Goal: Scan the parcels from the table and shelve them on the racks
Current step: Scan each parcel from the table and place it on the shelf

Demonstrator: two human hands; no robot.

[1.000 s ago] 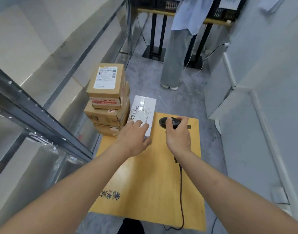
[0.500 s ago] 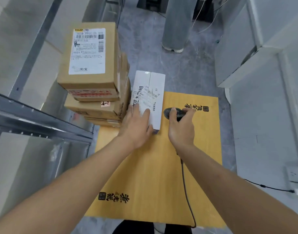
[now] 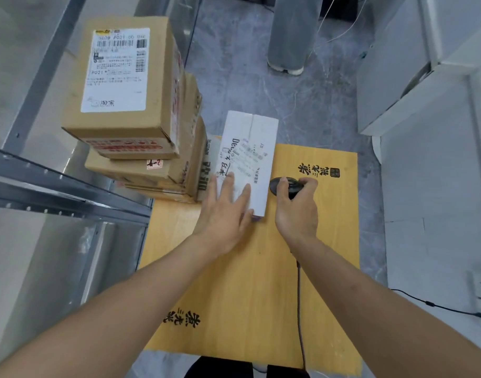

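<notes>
Left hand (image 3: 225, 211) flat on white parcel (image 3: 250, 159); right hand (image 3: 296, 208) grips scanner (image 3: 284, 185).

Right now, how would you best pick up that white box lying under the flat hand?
Probably by the long sides of the white box, near its middle, coming from above. It lies flat on the yellow table, long and narrow. The cardboard stack crowds its left edge, so slide it right first. The left hand only rests flat on it.

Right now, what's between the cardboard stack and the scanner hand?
Head view: the white parcel lies between the cardboard stack and the right hand gripping the scanner; the left hand rests on it.
</notes>
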